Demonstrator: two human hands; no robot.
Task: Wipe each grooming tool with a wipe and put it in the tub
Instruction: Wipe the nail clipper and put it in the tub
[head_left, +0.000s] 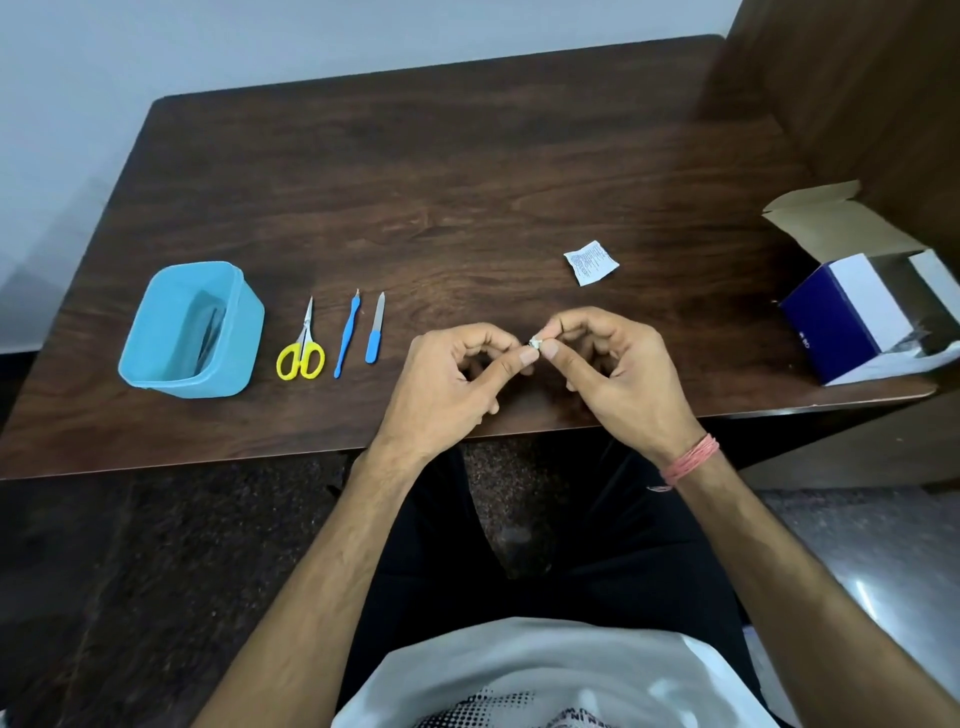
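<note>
From my remote seat I look down through the head camera at a dark wooden table (415, 171). Both hands meet just above its near edge: my left hand (447, 384) and right hand (623, 374) each pinch, thumb against forefinger, a small crumpled white wipe (535, 343) held between them, with the other fingers loosely curled. The wipe is too small to tell whether it is folded or opening. The tools waiting to be cleaned lie to the left of the hands in a row, each with its long axis pointing away from me: a blue-handled nail file (375, 330) closest, then a slim blue cuticle tool (346, 335), then yellow-handled scissors (302, 348). Beyond them stands the light blue tub (156, 332), with something dark already inside, though I cannot make it out. I judge the left hand nearer for the next pick-up. A torn white sachet (591, 262) lies behind the hands, and an open blue box (841, 317) sits far right.
</note>
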